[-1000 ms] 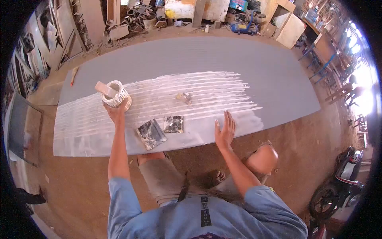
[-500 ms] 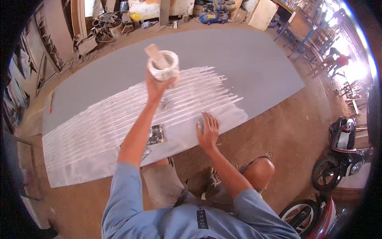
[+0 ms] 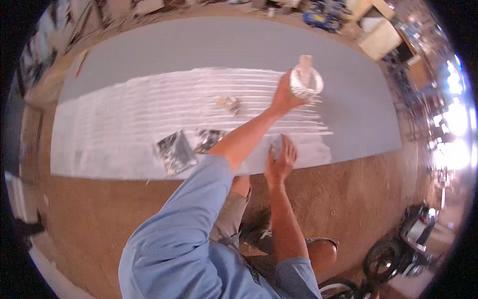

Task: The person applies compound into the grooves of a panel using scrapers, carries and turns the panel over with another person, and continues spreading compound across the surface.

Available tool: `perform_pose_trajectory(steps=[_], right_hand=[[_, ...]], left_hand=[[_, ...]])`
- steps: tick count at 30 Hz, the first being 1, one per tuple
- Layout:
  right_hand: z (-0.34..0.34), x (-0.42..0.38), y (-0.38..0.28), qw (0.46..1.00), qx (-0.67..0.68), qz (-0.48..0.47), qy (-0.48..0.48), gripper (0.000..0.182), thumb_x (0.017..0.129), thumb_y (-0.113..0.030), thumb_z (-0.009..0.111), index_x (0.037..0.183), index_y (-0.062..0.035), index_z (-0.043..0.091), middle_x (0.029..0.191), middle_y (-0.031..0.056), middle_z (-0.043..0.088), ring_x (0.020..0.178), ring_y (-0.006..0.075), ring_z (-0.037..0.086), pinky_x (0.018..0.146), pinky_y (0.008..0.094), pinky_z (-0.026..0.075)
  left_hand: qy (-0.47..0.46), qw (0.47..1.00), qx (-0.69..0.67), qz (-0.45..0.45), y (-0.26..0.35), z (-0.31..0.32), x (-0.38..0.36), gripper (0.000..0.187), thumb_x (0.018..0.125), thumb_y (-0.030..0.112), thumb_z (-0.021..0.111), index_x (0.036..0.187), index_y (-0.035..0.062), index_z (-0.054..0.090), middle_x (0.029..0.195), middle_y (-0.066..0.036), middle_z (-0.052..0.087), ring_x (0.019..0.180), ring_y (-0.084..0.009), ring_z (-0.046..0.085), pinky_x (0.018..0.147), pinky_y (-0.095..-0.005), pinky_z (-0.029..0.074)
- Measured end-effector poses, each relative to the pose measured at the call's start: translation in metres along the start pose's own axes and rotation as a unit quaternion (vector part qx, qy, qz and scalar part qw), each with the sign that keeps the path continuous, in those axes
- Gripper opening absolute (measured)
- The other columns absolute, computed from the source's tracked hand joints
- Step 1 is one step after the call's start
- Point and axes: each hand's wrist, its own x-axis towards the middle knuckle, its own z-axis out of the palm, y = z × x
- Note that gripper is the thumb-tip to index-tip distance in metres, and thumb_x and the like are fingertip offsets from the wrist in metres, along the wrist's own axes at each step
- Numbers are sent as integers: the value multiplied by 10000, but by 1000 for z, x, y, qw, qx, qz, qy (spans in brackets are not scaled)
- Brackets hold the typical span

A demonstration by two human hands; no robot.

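Observation:
My left hand (image 3: 285, 95) is closed around a white-smeared tub (image 3: 298, 89), held up above the panel. A flat wooden stick (image 3: 305, 65) stands in the tub, its lower end hidden inside. Below, my right hand (image 3: 283, 162) rests with fingers spread on the near edge of a large grey panel (image 3: 356, 94). Ridged whitish paste (image 3: 134, 114) covers much of the panel's near and left side, smoother near the edge. On the coating lie two dark, mottled flat pieces (image 3: 175, 152), one partly behind my left arm, and a small crumpled yellowish lump (image 3: 229, 103).
A thin tool with a red end (image 3: 80, 64) lies at the panel's far left corner. A blue machine (image 3: 322, 19) and boards (image 3: 381, 40) stand beyond the panel. Motorcycles (image 3: 398, 249) are parked at the lower right on the brown floor (image 3: 94, 214).
My left hand has carried the tub rightward across the panel, uncovering the small lump and more of the flat pieces. My right hand stays at the near edge. The view has shifted.

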Motion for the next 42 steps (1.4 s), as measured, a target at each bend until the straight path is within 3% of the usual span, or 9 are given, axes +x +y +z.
perform_pose_trajectory(steps=[5,9,13,15,22,25,28,37,42], right_hand=[[5,0,-10,999,18,-24,27,418,912,-193,618,1292,-25,572,1286,156,602,1229,349,519,1078,476,342],[0,-1,-9,998,34,-42,22,405,918,-178,598,1298,-41,572,1300,148,596,1251,344,510,1085,477,337],[-2,0,-4,997,62,-44,-12,450,904,-188,583,1333,-61,540,1375,137,547,1310,328,475,1111,515,310],[-7,3,-4,996,77,-51,-23,452,902,-186,587,1336,-69,542,1377,131,544,1316,318,471,1122,509,302],[-23,4,13,981,132,-93,-110,549,893,-215,599,1410,-89,461,1444,126,480,1395,301,376,1190,537,180],[-23,5,16,977,144,-88,-133,573,895,-223,598,1424,-78,433,1462,138,457,1409,304,350,1193,546,156],[-26,8,18,974,148,-79,-155,590,895,-232,603,1431,-70,417,1472,155,439,1416,312,335,1195,554,136],[-28,15,49,923,310,-129,-186,642,874,-210,599,1442,-6,378,1474,219,416,1422,386,310,1195,566,122],[-29,15,53,910,354,-118,-181,611,890,-178,577,1441,-1,381,1465,228,419,1412,392,326,1197,576,122]], left_hand=[[46,993,105,-34,6,-35,-38,1072,637,396,894,1483,40,340,1495,-228,356,1423,-410,276,1175,-470,248],[12,937,347,-25,88,-154,-134,941,723,360,851,1487,94,371,1534,-222,315,1458,-393,229,1191,-515,196],[89,779,571,-245,134,-245,-241,956,726,418,819,1488,61,366,1557,-241,279,1461,-400,220,1196,-502,179],[100,778,551,-285,130,-261,-269,1059,692,479,837,1524,103,300,1584,-221,231,1481,-386,167,1204,-509,151],[108,696,564,-432,135,-250,-253,1249,612,535,880,1571,135,188,1607,-210,192,1500,-350,153,1215,-474,173],[112,725,555,-392,104,-275,-272,1261,584,498,900,1567,141,195,1564,-215,292,1458,-362,269,1187,-428,268],[112,688,570,-434,118,-262,-254,1272,545,479,917,1559,156,220,1492,-215,396,1389,-371,383,1139,-408,353],[257,645,559,-454,113,-221,-249,1266,552,381,924,1564,215,180,1448,-229,425,1359,-381,414,1101,-455,388],[290,585,595,-469,130,-172,-239,1231,589,511,888,1548,146,209,1375,-208,474,1301,-386,439,1064,-495,383]])
